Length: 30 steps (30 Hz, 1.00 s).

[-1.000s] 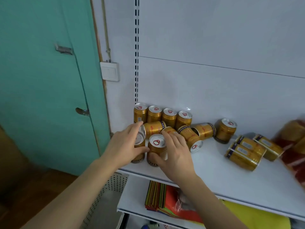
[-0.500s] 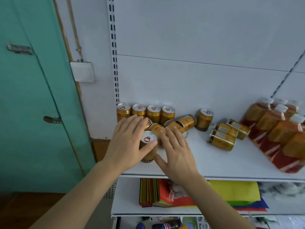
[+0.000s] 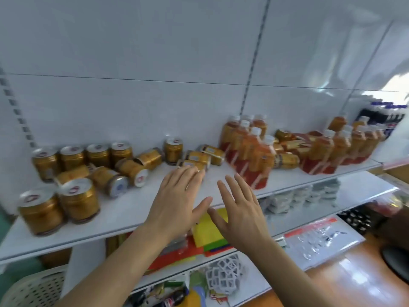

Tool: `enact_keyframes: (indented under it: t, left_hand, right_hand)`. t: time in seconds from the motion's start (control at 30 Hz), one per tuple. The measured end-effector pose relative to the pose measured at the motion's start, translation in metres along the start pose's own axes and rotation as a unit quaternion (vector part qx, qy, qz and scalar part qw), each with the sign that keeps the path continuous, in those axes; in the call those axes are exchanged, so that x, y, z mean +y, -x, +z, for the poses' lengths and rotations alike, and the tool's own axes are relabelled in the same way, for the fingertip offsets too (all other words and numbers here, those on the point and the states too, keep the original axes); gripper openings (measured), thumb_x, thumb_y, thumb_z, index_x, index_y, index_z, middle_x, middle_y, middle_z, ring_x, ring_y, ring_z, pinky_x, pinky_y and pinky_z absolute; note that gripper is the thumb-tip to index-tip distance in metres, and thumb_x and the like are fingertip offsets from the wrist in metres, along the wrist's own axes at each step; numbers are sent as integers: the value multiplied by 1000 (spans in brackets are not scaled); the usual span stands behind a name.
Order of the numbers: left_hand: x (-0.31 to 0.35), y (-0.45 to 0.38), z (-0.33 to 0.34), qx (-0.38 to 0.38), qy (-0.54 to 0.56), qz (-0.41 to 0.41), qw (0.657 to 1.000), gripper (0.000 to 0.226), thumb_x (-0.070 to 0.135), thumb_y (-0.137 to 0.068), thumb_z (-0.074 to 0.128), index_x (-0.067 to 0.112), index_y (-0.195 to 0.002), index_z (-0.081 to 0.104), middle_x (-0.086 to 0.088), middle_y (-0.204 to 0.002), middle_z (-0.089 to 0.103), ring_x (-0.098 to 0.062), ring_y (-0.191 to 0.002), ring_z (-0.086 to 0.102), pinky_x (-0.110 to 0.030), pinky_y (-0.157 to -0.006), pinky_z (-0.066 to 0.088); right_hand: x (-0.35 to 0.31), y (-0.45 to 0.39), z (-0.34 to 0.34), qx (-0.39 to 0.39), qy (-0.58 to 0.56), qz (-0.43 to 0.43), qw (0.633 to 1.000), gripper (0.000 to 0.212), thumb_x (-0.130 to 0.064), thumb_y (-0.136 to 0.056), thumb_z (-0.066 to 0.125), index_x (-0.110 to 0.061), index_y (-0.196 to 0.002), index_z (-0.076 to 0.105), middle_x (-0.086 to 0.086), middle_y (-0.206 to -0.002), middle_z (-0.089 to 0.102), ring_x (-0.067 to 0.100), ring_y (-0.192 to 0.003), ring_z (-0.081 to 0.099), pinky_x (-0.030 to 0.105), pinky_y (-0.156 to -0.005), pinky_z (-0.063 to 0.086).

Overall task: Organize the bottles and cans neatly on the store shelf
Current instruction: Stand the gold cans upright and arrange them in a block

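Both hands have left the front cans (image 3: 78,199): left hand (image 3: 179,200) and right hand (image 3: 239,209) hover empty, fingers spread

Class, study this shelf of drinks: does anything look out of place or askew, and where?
Yes. Several gold cans lie tipped on their sides: a cluster in front of the upright back row, and more near the orange bottles. Another can lies among the bottles. Both hands, left and right, are open and empty.

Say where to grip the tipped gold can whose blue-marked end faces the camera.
Grip the tipped can across its round body, from above: it lies on its side on the shelf, its ends offering no hold. Both the left hand and right hand are open.
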State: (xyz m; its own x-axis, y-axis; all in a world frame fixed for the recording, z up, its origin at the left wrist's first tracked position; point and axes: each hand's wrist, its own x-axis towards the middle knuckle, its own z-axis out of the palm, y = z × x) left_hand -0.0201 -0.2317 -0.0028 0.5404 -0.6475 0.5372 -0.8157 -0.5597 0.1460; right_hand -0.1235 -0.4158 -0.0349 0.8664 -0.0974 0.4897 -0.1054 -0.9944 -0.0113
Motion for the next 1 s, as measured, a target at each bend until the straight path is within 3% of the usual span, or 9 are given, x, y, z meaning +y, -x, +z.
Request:
enact_keyframes:
  t: [0.13, 0.23, 0.4, 0.63, 0.87, 1.0]
  left_hand:
    - [78, -30, 33, 0, 35, 38, 999, 66, 56, -103, 51, 12, -151, 52, -6, -151, 55, -27, -145, 46, -45, -121, 35]
    - [125, -48, 57, -18, 54, 42, 997, 67, 58, -105, 43, 15, -156, 47, -4, -156, 51, -23, -146, 43, -42, -123, 35]
    - [180, -79, 90, -52, 59, 59, 995, 67, 58, -106, 40, 19, -161, 37, 0, -163, 41, -19, -152, 32, -35, -126, 22]
    - [214, -142, 146, -85, 69, 50, 993, 71, 53, -107, 44, 18, -165, 24, -2, -169, 29, -20, -158, 19, -36, -130, 20]
    - [223, -225, 194, -118, 48, -29, 991, 82, 51, -108, 41, 14, -168, 0, -10, -176, 3, -29, -163, -1, -46, -132, 13]
    - [217, -253, 225, -136, -12, -66, 988, 87, 51, -106, 42, 9, -167, -2, -17, -176, 1, -36, -162, -3, -50, -132, 9]
  right_hand:
    - [80, 34, -26, 11, 11, 37, 999, 74, -66, -108, 37, -12, -157, 49, 13, -163, 46, 35, -159, 29, 56, -123, 36]
    - [133, 55, -35, -6, 31, 67, 997, 77, -67, -107, 36, -13, -160, 45, 12, -167, 41, 34, -161, 23, 53, -128, 29]
    - [200, 75, -39, -34, 50, 123, 991, 81, -70, -104, 29, -15, -163, 40, 11, -170, 37, 31, -163, 17, 49, -131, 24]
    - [263, 54, -27, -64, 62, 148, 985, 81, -69, -104, 30, -18, -167, 31, 11, -173, 29, 32, -164, 10, 47, -132, 13]
    - [321, 2, -14, -78, 96, 134, 983, 80, -67, -106, 35, -20, -169, 21, 8, -176, 20, 31, -165, 1, 42, -129, -1]
    - [341, -28, 1, -83, 96, 128, 984, 81, -66, -105, 38, -21, -169, 20, 8, -177, 20, 30, -165, 1, 43, -128, -1]
